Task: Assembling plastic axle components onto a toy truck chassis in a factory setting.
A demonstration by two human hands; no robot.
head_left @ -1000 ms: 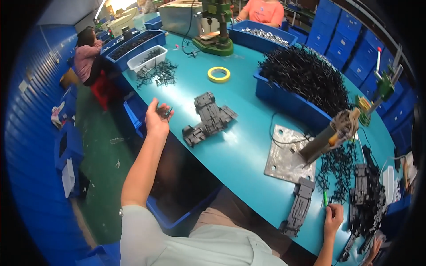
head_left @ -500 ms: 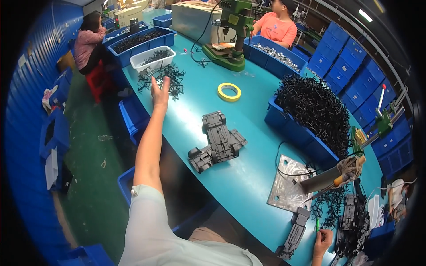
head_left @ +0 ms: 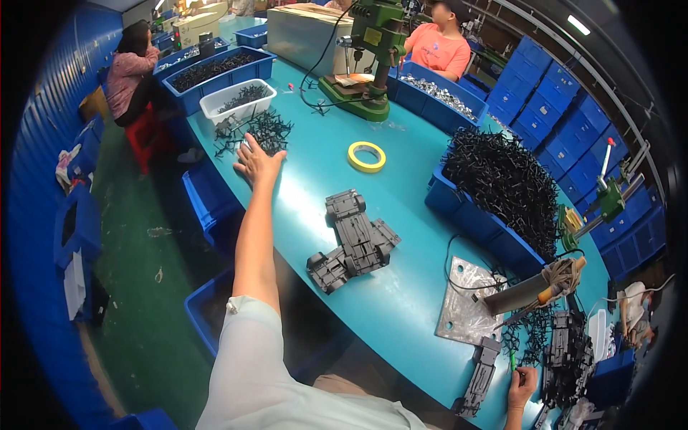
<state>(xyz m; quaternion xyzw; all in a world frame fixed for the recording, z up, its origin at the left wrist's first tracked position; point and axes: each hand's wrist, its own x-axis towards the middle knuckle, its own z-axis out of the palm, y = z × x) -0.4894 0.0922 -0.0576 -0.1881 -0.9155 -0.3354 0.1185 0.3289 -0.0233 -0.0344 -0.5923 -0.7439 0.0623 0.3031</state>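
My left hand (head_left: 259, 165) reaches out over the table with its fingers spread, at the near edge of a loose pile of small black branched plastic parts (head_left: 266, 130). No part shows in its grasp. At the lower right, my right hand (head_left: 522, 388) is curled around a thin green stick-like tool (head_left: 512, 360), whose tip end I cannot make out. A long black toy-car chassis (head_left: 479, 376) lies just left of that hand. Between my arms, several more black chassis (head_left: 357, 244) with wheels rest crosswise on each other.
A white bin (head_left: 239, 104) of black parts stands behind the loose pile. A yellow tape roll (head_left: 366, 156), green drill press (head_left: 373, 64) and heaped blue bin (head_left: 494, 193) are on the table. A metal plate with a slanted post (head_left: 459, 304) stands right. Two people sit beyond.
My left hand has drawn back from the black pile toward me, and its fingers have spread. My right hand stays nearly where it was. The whole view has shifted slightly.
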